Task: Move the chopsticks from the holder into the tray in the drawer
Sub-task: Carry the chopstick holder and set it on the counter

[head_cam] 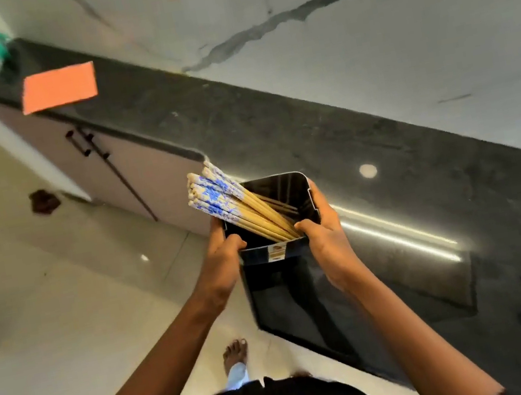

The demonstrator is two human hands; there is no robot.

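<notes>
The lower ends of the chopsticks (235, 201) were hidden inside the black holder (280, 256), and no drawer or tray was in view. A greenish thing at the far end of the counter (350, 160) was too blurred to name. The left hand (224, 256) gripped the holder's left rim, thumb hooked over the edge; the right hand (325, 238) clasped the right side, thumb inside the mouth beside the sticks. The holder was held between the two hands at the counter's edge. The bundle leaned up and to the left, blue-and-white patterned tops jutting past the rim above the left hand, plain wooden shafts running down to the right.
</notes>
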